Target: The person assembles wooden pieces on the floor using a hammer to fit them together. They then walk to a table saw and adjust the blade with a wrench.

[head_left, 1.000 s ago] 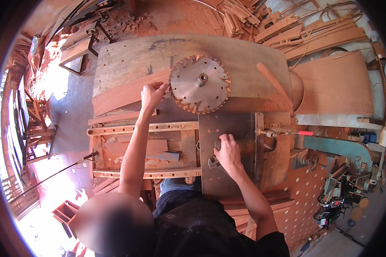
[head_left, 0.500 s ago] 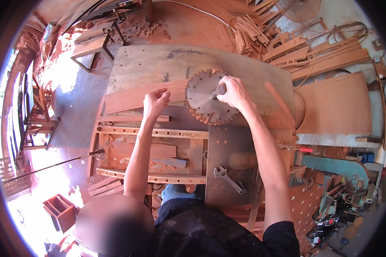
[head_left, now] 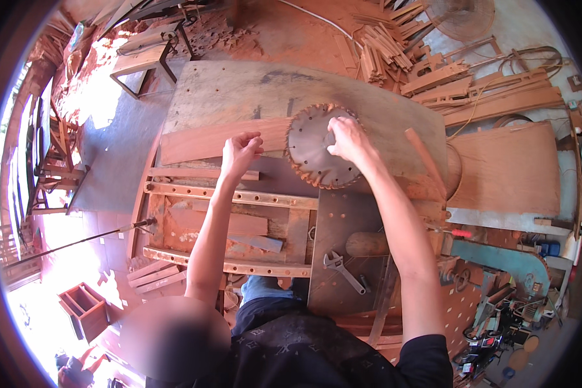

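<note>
A round circular saw blade [head_left: 313, 158] with rust-brown teeth and small holes lies over the wooden worktable [head_left: 239, 87], its face toward me. My right hand [head_left: 350, 139] is closed at the blade's middle, thumb and fingers round a dark round piece [head_left: 330, 138] at its centre. The hand hides part of that piece and the blade's right side. Left of the blade, my left hand [head_left: 241, 155] hovers with its fingers curled in, above a reddish plank [head_left: 200, 143]. Whether anything small is between those fingers is hidden.
On the dark metal plate [head_left: 326, 226] near me lie an adjustable wrench [head_left: 344, 271] and a wooden cylinder [head_left: 367, 244]. A drilled metal rail [head_left: 265, 198] runs left of it. Stacked timber [head_left: 459, 84] fills the far right; a small bench [head_left: 142, 61] stands far left.
My right fingers have shifted at the blade's centre; less of the dark round piece shows, and it looks closer to the blade. The left hand stays curled, a little further right in view.
</note>
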